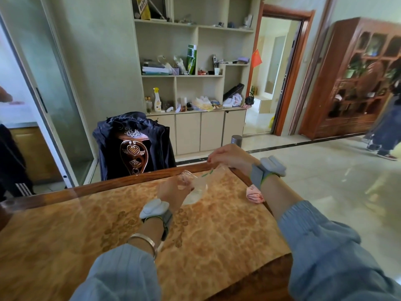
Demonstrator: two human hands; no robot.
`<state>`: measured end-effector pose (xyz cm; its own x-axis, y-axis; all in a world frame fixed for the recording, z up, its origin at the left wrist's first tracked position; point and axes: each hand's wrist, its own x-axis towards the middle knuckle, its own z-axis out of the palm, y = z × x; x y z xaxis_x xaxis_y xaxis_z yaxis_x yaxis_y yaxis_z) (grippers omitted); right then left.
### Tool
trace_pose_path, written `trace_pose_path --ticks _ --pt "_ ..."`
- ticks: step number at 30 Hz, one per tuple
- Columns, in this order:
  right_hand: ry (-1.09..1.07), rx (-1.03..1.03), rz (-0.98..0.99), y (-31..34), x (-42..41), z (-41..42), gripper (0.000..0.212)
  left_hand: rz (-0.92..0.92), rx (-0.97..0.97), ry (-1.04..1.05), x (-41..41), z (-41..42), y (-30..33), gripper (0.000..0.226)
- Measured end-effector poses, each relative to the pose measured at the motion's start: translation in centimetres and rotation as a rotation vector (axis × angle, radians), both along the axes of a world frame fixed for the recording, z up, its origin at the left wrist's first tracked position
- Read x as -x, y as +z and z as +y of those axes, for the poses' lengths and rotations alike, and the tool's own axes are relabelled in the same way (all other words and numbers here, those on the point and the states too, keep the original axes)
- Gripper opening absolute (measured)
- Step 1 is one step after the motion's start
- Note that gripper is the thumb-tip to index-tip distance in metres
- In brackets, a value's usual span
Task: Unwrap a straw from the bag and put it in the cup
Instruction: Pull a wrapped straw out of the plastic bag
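Note:
My left hand grips a clear plastic cup that is tilted over the far part of the table. My right hand pinches the top end of a thin straw in a clear wrapper with green marks. The straw slants down from my right fingers toward the cup's mouth. A see-through bag or film lies under the cup, blurred against the tabletop. Whether the straw's lower end is inside the cup is not clear.
The wooden table has a glossy patterned top; its right edge runs close under my right forearm. A crumpled pink item lies near that edge. A chair with a dark jacket stands behind the table. A person walks at the far right.

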<state>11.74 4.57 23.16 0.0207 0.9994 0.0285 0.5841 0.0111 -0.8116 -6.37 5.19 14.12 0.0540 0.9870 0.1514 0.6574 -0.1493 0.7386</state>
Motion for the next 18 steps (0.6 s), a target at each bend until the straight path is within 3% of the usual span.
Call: trace_pose_path --ticks 5,8,14,17,18 --pt "0.147 0.151 -0.280 0.2 1.2 -0.2 0.021 0.012 -0.007 0.006 -0.3 -0.2 0.0 0.026" --pt "0.165 0.167 -0.325 -0.3 1.7 -0.4 0.020 -0.108 0.007 -0.087 0.1 -0.5 -0.2 0.028" --pt "0.227 0.170 -0.358 -1.1 2.5 -0.1 0.024 -0.089 -0.013 -0.131 0.3 -0.8 -0.2 0.011" --pt "0.253 0.179 -0.445 -1.6 3.1 -0.1 0.010 -0.085 -0.023 -0.141 0.2 -0.8 -0.4 0.032" --pt "0.251 0.178 -0.483 -1.8 3.3 0.0 0.015 -0.091 -0.019 -0.150 0.0 -0.8 -0.4 0.034"
